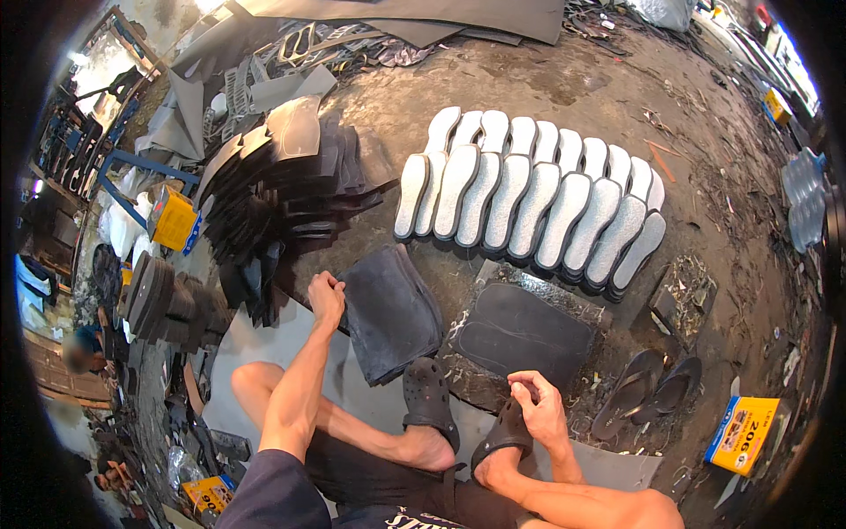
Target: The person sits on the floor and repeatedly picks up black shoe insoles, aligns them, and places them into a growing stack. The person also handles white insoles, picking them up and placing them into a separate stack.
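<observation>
My left hand [327, 298] is closed at the upper left corner of a stack of black rubber sheets [392, 309]. Whether its fingers pinch a sheet I cannot tell. My right hand [539, 410] hovers near the lower edge of another black sheet [527, 331], with thumb and fingers curled together; anything between them is hidden. Sole outlines show faintly on that sheet, which lies flat on a worn block [458, 363]. Beyond it stand two rows of slipper soles [529, 207] with white tops and dark edges, leaning on one another.
Black clogs [429, 397] are on my feet, close to the sheets. A pair of dark flip-flops [630, 397] lies at the right beside a yellow box [745, 436]. Piled dark cut sheets [300, 194] fill the left, near a blue frame [132, 185]. Plastic bottles [804, 201] lie far right.
</observation>
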A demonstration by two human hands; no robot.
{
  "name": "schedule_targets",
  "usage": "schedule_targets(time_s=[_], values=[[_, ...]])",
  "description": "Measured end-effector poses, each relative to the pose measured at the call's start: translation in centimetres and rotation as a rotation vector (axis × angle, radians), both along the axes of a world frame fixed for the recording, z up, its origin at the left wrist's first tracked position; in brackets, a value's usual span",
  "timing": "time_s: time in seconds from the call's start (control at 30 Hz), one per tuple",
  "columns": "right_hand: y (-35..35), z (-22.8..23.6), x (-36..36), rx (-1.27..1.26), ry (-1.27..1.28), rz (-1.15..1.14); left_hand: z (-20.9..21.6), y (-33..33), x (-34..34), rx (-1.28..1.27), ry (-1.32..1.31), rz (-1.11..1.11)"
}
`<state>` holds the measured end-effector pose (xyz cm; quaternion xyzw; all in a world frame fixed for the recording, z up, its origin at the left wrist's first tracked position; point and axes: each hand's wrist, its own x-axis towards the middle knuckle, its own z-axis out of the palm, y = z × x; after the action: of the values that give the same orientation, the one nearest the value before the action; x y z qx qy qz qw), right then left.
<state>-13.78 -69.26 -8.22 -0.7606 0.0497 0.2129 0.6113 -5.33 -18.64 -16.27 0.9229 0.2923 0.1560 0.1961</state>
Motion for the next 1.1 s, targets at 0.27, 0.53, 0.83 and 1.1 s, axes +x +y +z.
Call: schedule_targets(time_s=[0.27,0.53,0.83,1.1], values=[[1.1,0.4,0.5,-0.021,0.017,0.035,7.7,-17.2,-8.1,-0.097,-0.114,-0.619],[1.1,-0.4,-0.5,0.39,0.264,-0.144,25.2,-28.2,-14.6,-0.815,-0.475,-0.485],[-7.6,2.0,8.2,-0.002,-0.23,-0.349,9.4,-29.0,-7.9,-1.014,-0.403,-0.353],[-9.4,-6.3,13.2,-0.367,-0.33,-0.204,3.9,-27.2,-3.7,-0.297,-0.066,-0.69]])
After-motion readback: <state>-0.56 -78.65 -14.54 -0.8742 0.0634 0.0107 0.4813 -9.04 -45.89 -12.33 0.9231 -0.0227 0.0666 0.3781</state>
